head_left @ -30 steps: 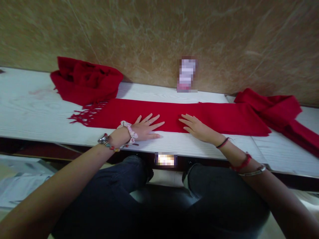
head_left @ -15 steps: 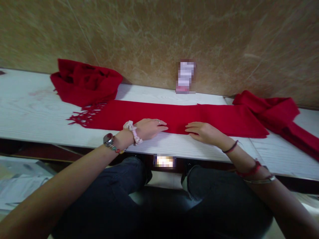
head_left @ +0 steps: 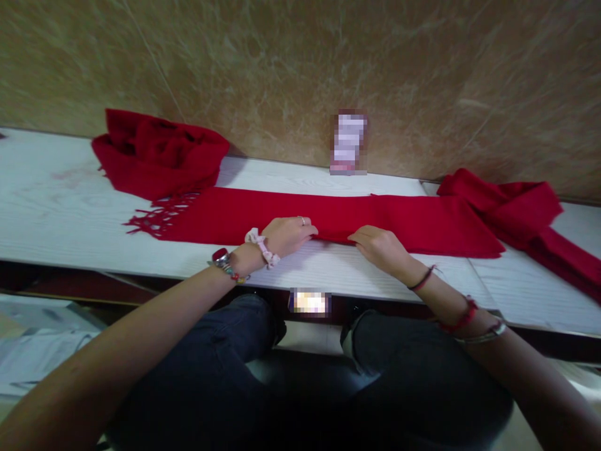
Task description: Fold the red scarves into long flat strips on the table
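Note:
A long red scarf lies stretched flat across the white wooden table, its fringe at the left end. My left hand and my right hand sit close together at the middle of the scarf's near edge. Both have their fingers curled and pinched on that edge, lifting it slightly off the table. The fingertips are partly hidden by the cloth.
A bunched red scarf lies at the back left and another crumpled red scarf at the right. A small blurred object stands against the brown marble wall. My knees are under the table's front edge.
Both hands lay flat with fingers spread on the scarf; they drew back to its near edge, curled, and now pinch the edge.

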Motion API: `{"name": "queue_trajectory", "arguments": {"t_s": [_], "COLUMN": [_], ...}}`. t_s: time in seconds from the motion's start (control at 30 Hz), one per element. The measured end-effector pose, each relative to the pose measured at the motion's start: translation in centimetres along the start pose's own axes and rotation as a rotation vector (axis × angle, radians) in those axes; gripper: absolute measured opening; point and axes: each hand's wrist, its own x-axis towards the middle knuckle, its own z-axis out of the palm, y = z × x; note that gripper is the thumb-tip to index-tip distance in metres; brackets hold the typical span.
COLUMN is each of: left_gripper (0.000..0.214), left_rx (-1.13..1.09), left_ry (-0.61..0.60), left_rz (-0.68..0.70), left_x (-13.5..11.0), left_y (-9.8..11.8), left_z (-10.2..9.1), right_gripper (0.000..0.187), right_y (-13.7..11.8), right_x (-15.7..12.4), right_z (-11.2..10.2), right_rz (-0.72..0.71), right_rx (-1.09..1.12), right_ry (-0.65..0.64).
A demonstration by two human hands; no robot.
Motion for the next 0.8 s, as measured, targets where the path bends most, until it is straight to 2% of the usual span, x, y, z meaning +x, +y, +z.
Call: {"name": "queue_trajectory", "arguments": {"t_s": [0.2, 0.33, 0.47, 0.67, 0.8], "left_gripper": [0.022, 0.021, 0.024, 0.037, 0.035], "left_rx": [0.194, 0.235, 0.155, 0.032, -0.036], "left_ry": [0.078, 0.043, -0.036, -0.155, -0.14], "left_rz": [0.106, 0.166, 0.153, 0.141, 0.184], "left_x": [-0.2, -0.2, -0.5, -1.0, -1.2], "left_y": [0.3, 0.3, 0.2, -0.4, -0.6], "left_z": [0.4, 0.0, -0.1, -0.5, -0.8], "right_gripper": [0.023, 0.023, 0.025, 0.024, 0.022], "right_y": [0.1, 0.4, 1.3, 2.3, 1.8], "right_x": [0.2, -0.1, -1.1, -2.0, -0.9], "right_z": [0.4, 0.1, -0.1, -0.4, -0.8], "right_rz": [0.037, -0.077, -0.171, -0.158, -0.12], "right_rx": [0.002, -0.004, 0.062, 0.265, 0.355], "right_ry": [0.071, 0.09, 0.089, 0.055, 0.021]}}
